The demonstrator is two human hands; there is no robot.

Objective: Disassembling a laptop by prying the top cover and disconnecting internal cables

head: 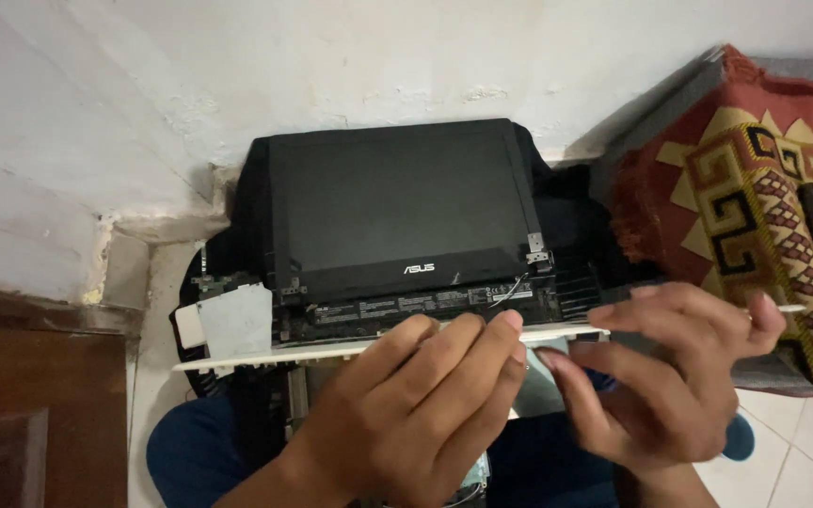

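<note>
The white panel [265, 353] of an opened laptop [397, 226] is pressed by the left hand [416, 404], fingers flat. A thin white stick [783, 308] is pinched by the right hand [670, 376].

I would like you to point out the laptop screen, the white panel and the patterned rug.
laptop screen [397, 193]: head view, middle of the dark glass.
white panel [265, 355]: head view, its long front edge.
patterned rug [755, 188]: head view, the woven pattern.
</note>
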